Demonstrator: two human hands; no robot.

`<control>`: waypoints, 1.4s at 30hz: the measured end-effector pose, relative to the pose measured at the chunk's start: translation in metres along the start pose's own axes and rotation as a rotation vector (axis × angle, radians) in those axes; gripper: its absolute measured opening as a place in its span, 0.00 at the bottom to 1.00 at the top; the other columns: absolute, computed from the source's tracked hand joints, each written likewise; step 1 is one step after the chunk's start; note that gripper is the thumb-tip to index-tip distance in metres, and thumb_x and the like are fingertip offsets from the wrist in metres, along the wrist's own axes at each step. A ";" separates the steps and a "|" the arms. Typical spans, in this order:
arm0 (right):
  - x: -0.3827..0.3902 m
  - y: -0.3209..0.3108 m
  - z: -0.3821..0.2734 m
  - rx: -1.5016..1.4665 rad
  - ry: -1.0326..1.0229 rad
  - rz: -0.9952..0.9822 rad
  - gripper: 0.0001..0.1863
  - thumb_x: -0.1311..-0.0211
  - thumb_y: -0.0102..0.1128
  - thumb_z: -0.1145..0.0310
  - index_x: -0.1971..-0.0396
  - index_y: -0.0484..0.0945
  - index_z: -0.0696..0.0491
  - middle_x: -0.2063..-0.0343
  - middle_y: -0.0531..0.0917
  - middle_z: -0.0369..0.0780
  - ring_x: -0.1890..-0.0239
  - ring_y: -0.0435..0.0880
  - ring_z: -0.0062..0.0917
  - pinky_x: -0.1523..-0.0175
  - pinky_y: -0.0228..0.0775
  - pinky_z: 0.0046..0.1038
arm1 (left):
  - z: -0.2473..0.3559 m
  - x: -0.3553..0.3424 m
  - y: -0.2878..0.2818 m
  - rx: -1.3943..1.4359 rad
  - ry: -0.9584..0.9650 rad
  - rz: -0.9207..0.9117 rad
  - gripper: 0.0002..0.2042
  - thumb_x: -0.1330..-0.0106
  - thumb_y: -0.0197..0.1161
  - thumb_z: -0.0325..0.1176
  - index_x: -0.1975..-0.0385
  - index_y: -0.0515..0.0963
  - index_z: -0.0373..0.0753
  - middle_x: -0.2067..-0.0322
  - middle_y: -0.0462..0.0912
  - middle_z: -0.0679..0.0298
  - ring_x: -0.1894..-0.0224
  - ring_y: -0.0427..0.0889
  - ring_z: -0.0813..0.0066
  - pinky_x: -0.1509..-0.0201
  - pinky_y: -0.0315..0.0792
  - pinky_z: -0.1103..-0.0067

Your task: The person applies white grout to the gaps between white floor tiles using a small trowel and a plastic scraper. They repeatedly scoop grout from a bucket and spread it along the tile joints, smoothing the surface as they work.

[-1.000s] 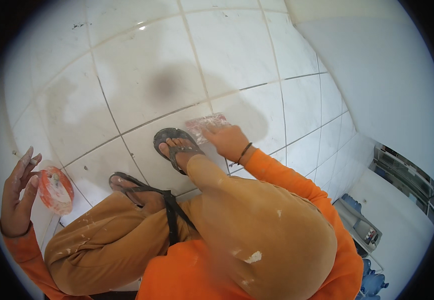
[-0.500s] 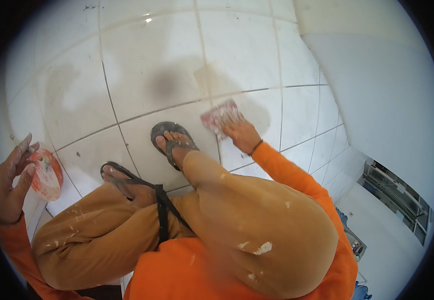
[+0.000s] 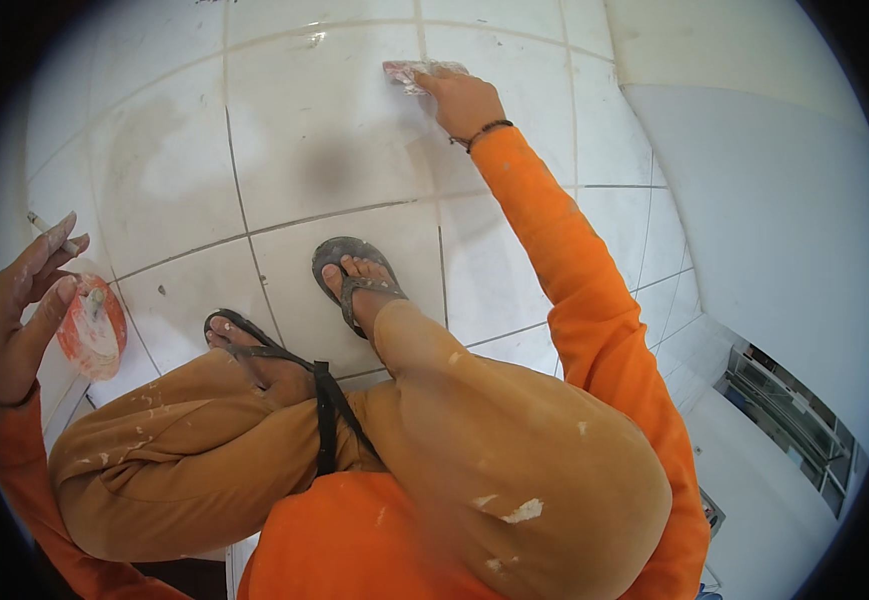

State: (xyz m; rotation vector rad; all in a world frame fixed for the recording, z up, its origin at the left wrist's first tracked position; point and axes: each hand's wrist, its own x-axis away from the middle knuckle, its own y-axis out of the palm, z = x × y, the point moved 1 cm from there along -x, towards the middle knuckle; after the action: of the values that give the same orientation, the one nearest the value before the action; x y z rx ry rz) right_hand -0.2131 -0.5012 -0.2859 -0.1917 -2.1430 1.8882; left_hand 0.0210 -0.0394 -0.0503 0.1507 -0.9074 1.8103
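one loosely curled left hand (image 3: 12, 325) holds a cigarette (image 3: 40, 223); the right hand (image 3: 466, 104) grips a whitened cloth (image 3: 406, 73).

Soft, bright light covers the white floor tiles (image 3: 304, 100), with faint shadows (image 3: 149, 150) and a small glare spot (image 3: 316, 40); fisheye distortion bows straight edges, corners go black, a blurred smudge (image 3: 330, 160) sits above centre.

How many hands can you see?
2: the left hand at far left, holding a thin white stick; the right hand at upper centre, holding a reddish, white-smeared pad.
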 end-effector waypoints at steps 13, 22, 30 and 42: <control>0.242 0.039 -0.062 -0.155 -0.014 -0.144 0.36 0.50 0.53 0.81 0.37 0.74 0.42 0.38 0.75 0.45 0.37 0.73 0.48 0.36 0.70 0.41 | -0.010 0.008 -0.015 -0.042 -0.087 -0.029 0.26 0.25 0.56 0.33 0.31 0.62 0.31 0.34 0.70 0.50 0.32 0.70 0.59 0.33 0.68 0.67; 0.318 -0.007 -0.028 -0.364 0.348 -0.221 0.27 0.48 0.51 0.81 0.48 0.82 0.46 0.46 0.83 0.41 0.46 0.83 0.36 0.46 0.77 0.36 | -0.005 -0.005 -0.002 -0.066 -0.080 -0.023 0.24 0.25 0.54 0.31 0.31 0.63 0.32 0.33 0.69 0.51 0.32 0.70 0.60 0.34 0.68 0.68; 0.228 0.034 0.081 -0.070 0.203 0.111 0.31 0.47 0.50 0.83 0.42 0.79 0.46 0.42 0.79 0.46 0.38 0.76 0.43 0.33 0.67 0.39 | -0.007 0.006 -0.018 -0.016 -0.142 -0.070 0.26 0.24 0.53 0.33 0.29 0.60 0.31 0.35 0.69 0.46 0.32 0.69 0.60 0.30 0.64 0.68; 0.265 -0.017 0.103 -0.143 0.634 -0.035 0.31 0.47 0.53 0.73 0.38 0.73 0.49 0.65 0.86 0.52 0.63 0.83 0.53 0.55 0.77 0.48 | -0.025 0.008 -0.019 0.030 -0.112 -0.051 0.28 0.24 0.52 0.34 0.29 0.57 0.28 0.35 0.69 0.45 0.31 0.67 0.60 0.31 0.63 0.69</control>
State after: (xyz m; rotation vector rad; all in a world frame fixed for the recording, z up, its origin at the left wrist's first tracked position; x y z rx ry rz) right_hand -0.4945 -0.5268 -0.2488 -0.6756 -1.8120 1.3960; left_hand 0.0410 -0.0142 -0.0539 0.2941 -0.9469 1.7824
